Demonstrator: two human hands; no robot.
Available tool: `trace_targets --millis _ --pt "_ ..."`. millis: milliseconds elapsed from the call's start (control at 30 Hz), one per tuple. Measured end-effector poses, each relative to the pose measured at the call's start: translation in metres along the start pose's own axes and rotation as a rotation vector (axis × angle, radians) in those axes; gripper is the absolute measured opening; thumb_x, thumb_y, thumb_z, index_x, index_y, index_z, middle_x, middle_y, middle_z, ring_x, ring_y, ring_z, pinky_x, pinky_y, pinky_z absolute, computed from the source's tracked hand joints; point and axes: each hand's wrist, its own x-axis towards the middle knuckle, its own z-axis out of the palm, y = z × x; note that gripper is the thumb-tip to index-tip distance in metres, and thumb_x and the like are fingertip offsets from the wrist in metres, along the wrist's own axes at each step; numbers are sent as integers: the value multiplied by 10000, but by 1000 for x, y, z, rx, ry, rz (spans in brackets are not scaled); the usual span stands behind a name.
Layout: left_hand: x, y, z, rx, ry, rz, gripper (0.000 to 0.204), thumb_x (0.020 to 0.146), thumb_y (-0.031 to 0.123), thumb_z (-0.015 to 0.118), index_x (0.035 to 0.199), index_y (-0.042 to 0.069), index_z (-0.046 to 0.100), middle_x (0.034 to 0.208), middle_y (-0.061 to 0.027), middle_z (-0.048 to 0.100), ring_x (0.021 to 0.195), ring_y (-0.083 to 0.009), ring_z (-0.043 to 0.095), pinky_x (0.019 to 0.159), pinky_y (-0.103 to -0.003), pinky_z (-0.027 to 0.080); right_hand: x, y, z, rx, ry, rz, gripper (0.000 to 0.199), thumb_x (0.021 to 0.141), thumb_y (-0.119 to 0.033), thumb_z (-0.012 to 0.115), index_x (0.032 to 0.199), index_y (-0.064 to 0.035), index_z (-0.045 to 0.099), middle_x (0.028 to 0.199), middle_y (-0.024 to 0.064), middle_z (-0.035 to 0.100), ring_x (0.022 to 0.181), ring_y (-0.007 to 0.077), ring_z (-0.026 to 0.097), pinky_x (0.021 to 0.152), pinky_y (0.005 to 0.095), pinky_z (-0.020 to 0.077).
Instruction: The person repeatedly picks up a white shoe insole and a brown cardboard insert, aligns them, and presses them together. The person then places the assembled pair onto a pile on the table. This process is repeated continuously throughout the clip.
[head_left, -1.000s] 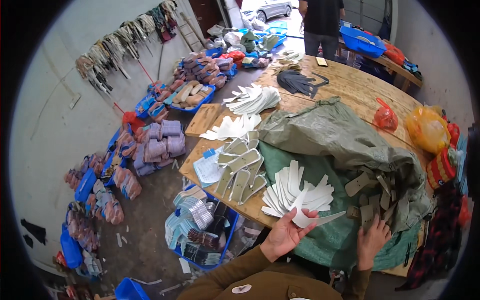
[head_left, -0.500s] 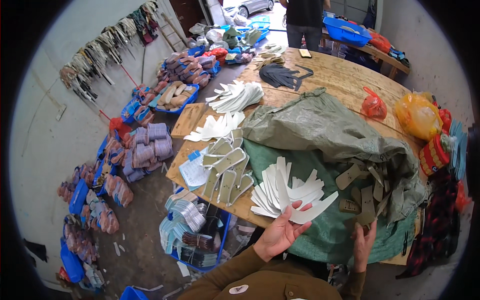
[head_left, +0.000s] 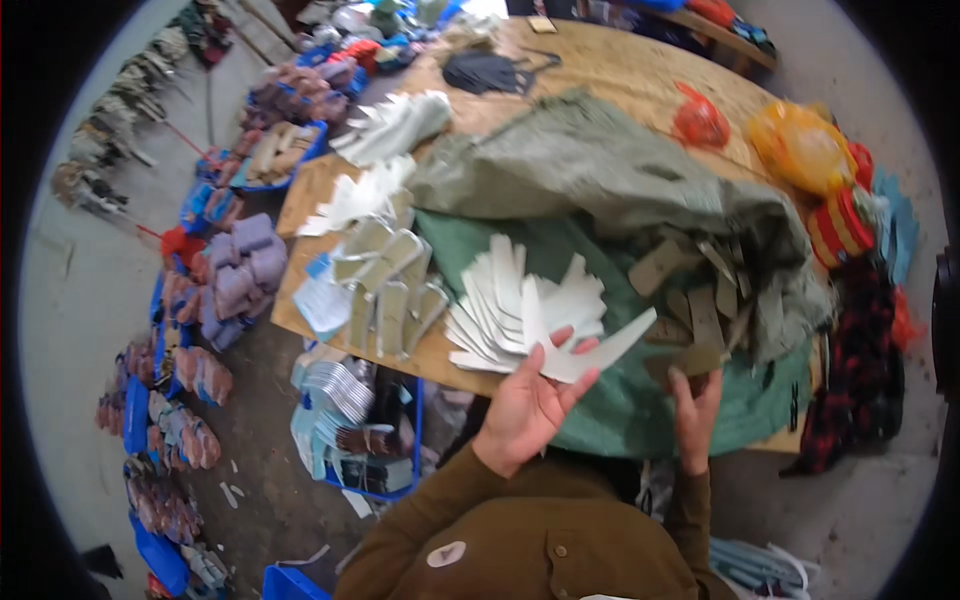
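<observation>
Palm up, my left hand (head_left: 527, 402) holds a curved white V-shaped strip (head_left: 597, 352) between thumb and fingers, in front of a fanned stack of similar white strips (head_left: 487, 318). My right hand (head_left: 696, 405) pinches the near end of an olive-brown, rounded flat piece (head_left: 688, 364) that looks like an insole board. More olive-brown pieces (head_left: 664, 265) lie just beyond it, at the mouth of a grey-green woven sack (head_left: 600, 165). The green part of the sack (head_left: 590, 425) spreads beneath both hands. Motion blurs the right fingertips slightly.
Left on the wooden table (head_left: 300, 205) sit piled olive pieces with white edges (head_left: 388, 270) and white cut-piece stacks (head_left: 395, 128). Red (head_left: 700, 118) and yellow (head_left: 800, 145) bags stand right. A blue crate (head_left: 415, 440) of striped pieces stands below the left edge, bundles beyond (head_left: 245, 265).
The whole view has shifted, so the table and both hands appear higher and further left. Both hands keep their pieces; the olive piece is tilted differently in my right fingers.
</observation>
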Motion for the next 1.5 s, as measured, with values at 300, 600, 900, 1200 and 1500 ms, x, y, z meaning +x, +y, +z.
trace_targets --millis 300,600,900,1200,1500 --pt "-2 -25 -9 70 16 -123 475 1063 333 385 1453 62 367 1428 -148 463 1301 -255 480 1100 -403 427 2 -59 38 -140 -432 -306 305 886 -30 660 1159 18 535 1062 145 657 913 272 678 755 362 526" --pt "-5 -24 -8 101 66 -69 483 1066 357 377 1455 70 368 1363 -118 520 1249 -210 513 1078 -384 422 7 -56 51 -295 -504 -512 335 850 -6 669 1149 30 522 1007 194 639 837 371 663 683 401 519" --pt "-2 -27 -8 128 79 -72 473 1069 354 368 1445 67 386 1372 -98 513 1264 -203 494 1090 -388 404 7 -50 51 -328 -476 -549 339 844 -1 674 1146 30 521 1008 194 639 833 369 657 688 400 519" --pt "0 -29 -10 156 73 -83 479 1070 362 359 1447 68 384 1381 -100 509 1277 -203 486 1092 -386 396 5 -47 49 -338 -464 -537 326 841 9 667 1132 33 522 1006 198 641 836 373 660 690 402 523" --pt "-1 -25 -2 328 30 -52 477 1069 340 354 1427 28 398 1360 -127 547 1211 -200 545 1058 -371 415 3 -39 48 -294 -408 -668 352 818 19 682 1131 25 521 980 186 637 806 362 659 681 398 537"
